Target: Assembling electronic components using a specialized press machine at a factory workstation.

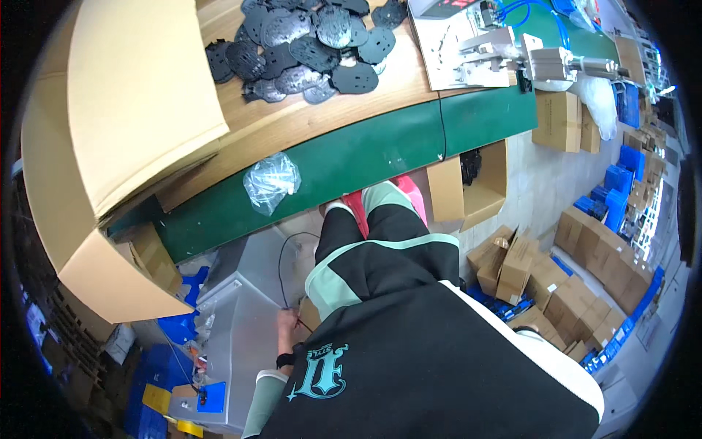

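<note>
From my remote seat I look down over the person's black top with its teal emblem (319,372) and along one black-and-mint trouser leg (373,252) that ends in a pink-and-white shoe (395,194). The left hand (287,327) reaches low beside the leg, its fingers pinched together on a thin black cable (281,263) that loops up over a pale grey metal cabinet (245,307) standing on the floor under the table (307,121). A dark watch band (285,360) sits on that wrist, above a mint sleeve. The right hand is out of my sight (hidden behind the torso, as far as I can see), so I cannot tell its state.

On the wooden table top lies a heap of flat black plastic parts (307,44), with a large open cardboard box (139,110) to its left and a silver pneumatic fixture (512,55) with blue hoses to its right. A crumpled clear plastic bag (270,181) hangs against the table's green front panel. Stacks of brown cartons (578,293) line the floor on the right.
</note>
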Available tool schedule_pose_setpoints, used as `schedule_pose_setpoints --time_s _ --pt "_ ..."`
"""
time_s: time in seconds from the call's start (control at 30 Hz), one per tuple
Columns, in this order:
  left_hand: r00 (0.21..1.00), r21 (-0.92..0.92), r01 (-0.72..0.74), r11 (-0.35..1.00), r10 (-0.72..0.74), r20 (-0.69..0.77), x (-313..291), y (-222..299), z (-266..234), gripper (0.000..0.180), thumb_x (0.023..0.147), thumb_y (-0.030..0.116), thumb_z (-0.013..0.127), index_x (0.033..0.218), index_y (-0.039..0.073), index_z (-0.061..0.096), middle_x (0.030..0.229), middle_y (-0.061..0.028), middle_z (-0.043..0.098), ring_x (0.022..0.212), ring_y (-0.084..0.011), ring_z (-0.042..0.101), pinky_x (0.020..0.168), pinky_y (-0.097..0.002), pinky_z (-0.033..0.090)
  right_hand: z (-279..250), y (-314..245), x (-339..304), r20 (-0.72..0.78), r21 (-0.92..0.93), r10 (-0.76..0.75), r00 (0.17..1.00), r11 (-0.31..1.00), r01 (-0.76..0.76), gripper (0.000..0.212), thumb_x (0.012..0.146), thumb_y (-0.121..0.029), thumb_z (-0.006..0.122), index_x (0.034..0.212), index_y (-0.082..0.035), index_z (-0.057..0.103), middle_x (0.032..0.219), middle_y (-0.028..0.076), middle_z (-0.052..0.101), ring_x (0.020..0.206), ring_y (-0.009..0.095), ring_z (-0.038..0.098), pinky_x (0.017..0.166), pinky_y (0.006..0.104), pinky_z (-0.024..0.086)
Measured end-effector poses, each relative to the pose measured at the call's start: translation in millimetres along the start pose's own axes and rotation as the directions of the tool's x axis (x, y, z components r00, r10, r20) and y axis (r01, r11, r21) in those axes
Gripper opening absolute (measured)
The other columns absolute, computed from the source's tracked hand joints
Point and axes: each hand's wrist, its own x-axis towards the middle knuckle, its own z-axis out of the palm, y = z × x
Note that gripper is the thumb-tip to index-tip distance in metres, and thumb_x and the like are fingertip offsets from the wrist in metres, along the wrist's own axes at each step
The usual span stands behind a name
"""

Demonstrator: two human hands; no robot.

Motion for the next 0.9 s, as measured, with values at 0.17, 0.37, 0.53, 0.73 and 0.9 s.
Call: schedule_pose_setpoints --time_s 0.17,0.37,0.53,0.73,0.9 --pt "0.899 0.428 -0.434 0.793 0.409 0.154 -62 -23 58 0.019 0.086 0.026 0.068 0.079 0.009 0.071 0.068 -0.0062 0.068 0.057 -0.0252 0.064 0.052 -0.0435 0.047 14 123 38 -0.002 -0.267 0.180 0.984 0.948 -0.173 0.032 0.093 -0.037 0.064 0.110 -0.015 0.080 0.117 0.016 0.077 0.107 0.029 0.075 0.086 0.0416 0.059" --pt "0.772 -0.119 0.288 0.950 -0.157 0.616 3 24 142 0.018 0.094 0.022 0.059 0.088 0.008 0.068 0.069 -0.0057 0.067 0.055 -0.0215 0.062 0.050 -0.0402 0.046 14 189 200 -0.117 -0.628 0.178 0.977 0.748 -0.212 0.027 0.092 -0.037 0.066 0.099 -0.018 0.083 0.109 0.012 0.079 0.103 0.027 0.076 0.080 0.0408 0.061" --pt "0.737 -0.221 0.445 0.868 -0.214 0.641 94 58 204 0.018 0.098 0.018 0.052 0.092 0.008 0.066 0.067 -0.0069 0.064 0.054 -0.0197 0.060 0.049 -0.0364 0.045 10 -79 312 -0.048 -0.623 -0.085 0.995 0.781 0.037 0.033 0.097 -0.043 0.063 0.102 -0.016 0.083 0.116 0.008 0.078 0.109 0.025 0.075 0.077 0.0403 0.061" --pt "0.983 -0.599 0.181 0.780 -0.136 0.121 193 122 293 0.025 0.106 0.015 0.043 0.105 0.006 0.066 0.063 -0.0044 0.060 0.051 -0.0148 0.055 0.048 -0.0302 0.041 53 -174 417 -0.181 0.351 -0.418 0.890 0.818 0.456 0.047 0.103 -0.039 0.054 0.093 0.000 0.077 0.090 0.019 0.078 0.098 0.030 0.076 0.085 0.0412 0.057" --pt "0.958 -0.445 -0.034 0.895 -0.097 -0.268 220 132 352 0.040 0.108 0.016 0.040 0.140 0.003 0.061 0.128 -0.0152 0.068 0.115 -0.0213 0.062 0.102 -0.0365 0.049 167 -151 539 -0.241 0.893 -0.537 0.808 0.204 0.401 0.048 0.109 -0.026 0.044 0.141 0.008 0.054 0.129 0.017 0.068 0.118 0.025 0.062 0.107 0.0380 0.047"
